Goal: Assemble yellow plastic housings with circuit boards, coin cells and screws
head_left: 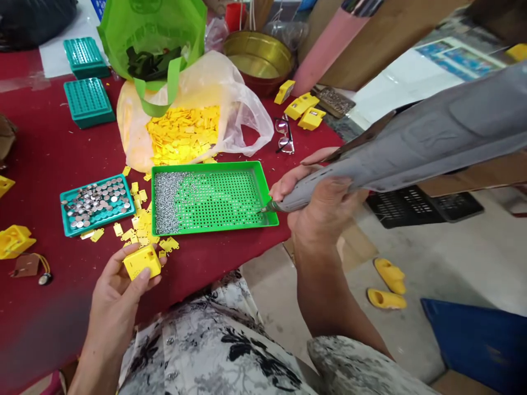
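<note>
My left hand grips a small yellow plastic case between thumb and fingers, above the table's front edge. My right hand is wrapped round a grey electric screwdriver. Its tip points down and left, at the right end of a green perforated tray; I cannot tell whether it touches a screw there. Small silver screws are heaped at that tray's left end, and some stand in its holes. Loose yellow plastic pieces lie between the green tray and a teal tray of round metal cells.
Behind the green tray, a plastic bag holds many yellow pieces, with a green bag against it. Eyeglasses and yellow cases lie at back right. Two teal racks stand back left. Yellow slippers are on the floor.
</note>
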The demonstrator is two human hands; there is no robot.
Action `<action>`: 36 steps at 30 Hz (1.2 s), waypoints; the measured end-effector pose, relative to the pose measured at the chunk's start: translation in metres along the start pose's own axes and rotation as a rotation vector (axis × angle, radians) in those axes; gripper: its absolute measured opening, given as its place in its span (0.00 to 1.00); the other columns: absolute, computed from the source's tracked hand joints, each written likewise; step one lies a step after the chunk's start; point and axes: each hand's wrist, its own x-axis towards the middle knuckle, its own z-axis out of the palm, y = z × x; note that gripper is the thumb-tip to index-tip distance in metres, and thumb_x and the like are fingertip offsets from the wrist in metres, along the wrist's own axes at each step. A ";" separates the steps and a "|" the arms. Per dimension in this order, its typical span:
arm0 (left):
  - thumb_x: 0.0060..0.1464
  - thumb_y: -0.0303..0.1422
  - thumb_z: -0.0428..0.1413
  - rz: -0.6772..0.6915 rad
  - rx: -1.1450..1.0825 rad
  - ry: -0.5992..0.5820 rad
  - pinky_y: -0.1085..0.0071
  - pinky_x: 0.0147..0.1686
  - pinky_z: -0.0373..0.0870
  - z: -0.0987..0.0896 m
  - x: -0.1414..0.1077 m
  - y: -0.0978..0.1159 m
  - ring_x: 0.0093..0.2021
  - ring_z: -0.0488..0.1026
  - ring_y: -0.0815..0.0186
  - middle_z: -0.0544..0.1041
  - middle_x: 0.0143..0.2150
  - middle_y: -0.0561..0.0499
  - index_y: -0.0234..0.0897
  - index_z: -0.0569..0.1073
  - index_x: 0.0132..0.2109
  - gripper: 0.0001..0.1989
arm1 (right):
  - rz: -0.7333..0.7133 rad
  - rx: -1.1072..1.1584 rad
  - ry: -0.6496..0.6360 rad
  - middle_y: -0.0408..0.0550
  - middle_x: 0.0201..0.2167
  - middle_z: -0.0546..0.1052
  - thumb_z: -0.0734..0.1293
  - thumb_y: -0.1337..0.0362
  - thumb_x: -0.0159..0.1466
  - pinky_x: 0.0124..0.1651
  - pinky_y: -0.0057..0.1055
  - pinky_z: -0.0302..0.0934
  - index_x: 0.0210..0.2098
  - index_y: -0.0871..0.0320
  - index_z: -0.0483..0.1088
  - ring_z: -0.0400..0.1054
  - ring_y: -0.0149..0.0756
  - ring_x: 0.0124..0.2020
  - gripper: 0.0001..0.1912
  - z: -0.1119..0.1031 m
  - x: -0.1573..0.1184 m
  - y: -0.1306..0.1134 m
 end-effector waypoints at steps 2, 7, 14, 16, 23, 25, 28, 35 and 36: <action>0.43 0.31 0.70 -0.001 0.004 0.001 0.75 0.36 0.80 0.002 -0.001 0.001 0.45 0.81 0.60 0.80 0.49 0.48 0.41 0.73 0.50 0.25 | 0.025 -0.056 -0.009 0.45 0.18 0.64 0.46 0.37 0.66 0.31 0.40 0.65 0.46 0.51 0.66 0.61 0.38 0.19 0.31 0.000 -0.001 0.001; 0.44 0.31 0.69 -0.002 0.014 -0.010 0.77 0.36 0.80 0.002 0.001 -0.001 0.44 0.80 0.62 0.80 0.49 0.49 0.41 0.73 0.49 0.24 | -0.052 0.019 -0.025 0.43 0.18 0.64 0.49 0.32 0.62 0.29 0.39 0.65 0.47 0.51 0.66 0.61 0.37 0.19 0.34 0.001 -0.001 0.005; 0.44 0.31 0.70 -0.006 0.008 -0.009 0.77 0.35 0.80 0.001 0.003 0.001 0.42 0.81 0.63 0.80 0.47 0.49 0.41 0.73 0.49 0.24 | -0.208 0.318 0.026 0.36 0.15 0.64 0.64 0.35 0.58 0.19 0.34 0.59 0.39 0.49 0.64 0.58 0.33 0.13 0.25 0.008 0.006 0.018; 0.43 0.31 0.70 -0.005 0.010 -0.004 0.77 0.35 0.80 0.002 0.003 0.001 0.41 0.81 0.62 0.80 0.47 0.49 0.40 0.73 0.49 0.24 | -0.233 0.392 0.030 0.35 0.15 0.65 0.66 0.38 0.58 0.17 0.33 0.58 0.38 0.49 0.64 0.57 0.33 0.12 0.22 0.009 0.008 0.020; 0.42 0.31 0.70 -0.004 0.018 0.010 0.75 0.35 0.80 0.003 0.004 0.001 0.42 0.81 0.61 0.80 0.47 0.49 0.40 0.74 0.49 0.25 | -0.226 0.412 0.044 0.35 0.16 0.66 0.67 0.40 0.59 0.18 0.34 0.58 0.36 0.49 0.65 0.58 0.33 0.13 0.21 0.010 0.004 0.018; 0.42 0.31 0.70 0.001 0.007 0.014 0.75 0.35 0.80 0.003 0.003 0.002 0.42 0.81 0.61 0.80 0.46 0.49 0.40 0.74 0.48 0.24 | -0.236 0.422 0.048 0.36 0.16 0.67 0.67 0.41 0.59 0.18 0.34 0.57 0.36 0.49 0.65 0.58 0.33 0.13 0.20 0.010 0.003 0.018; 0.45 0.34 0.68 0.001 -0.049 0.005 0.72 0.35 0.81 0.003 0.001 0.004 0.42 0.81 0.60 0.80 0.46 0.48 0.40 0.75 0.47 0.21 | -0.250 0.409 0.050 0.36 0.16 0.66 0.67 0.41 0.60 0.18 0.34 0.58 0.36 0.50 0.64 0.58 0.32 0.13 0.20 0.010 0.003 0.019; 0.49 0.36 0.66 -0.073 -0.106 -0.019 0.70 0.34 0.81 -0.002 0.002 0.002 0.42 0.81 0.60 0.81 0.46 0.47 0.39 0.74 0.47 0.18 | -0.173 0.475 0.068 0.34 0.15 0.66 0.69 0.38 0.54 0.18 0.33 0.59 0.35 0.52 0.65 0.59 0.32 0.13 0.25 0.005 0.005 0.004; 0.49 0.37 0.66 -0.080 -0.103 -0.022 0.70 0.35 0.81 -0.002 0.002 0.000 0.43 0.81 0.59 0.81 0.47 0.46 0.39 0.74 0.48 0.18 | -0.163 0.493 0.070 0.34 0.15 0.66 0.70 0.38 0.53 0.18 0.34 0.59 0.34 0.52 0.65 0.58 0.32 0.13 0.25 0.005 0.004 -0.001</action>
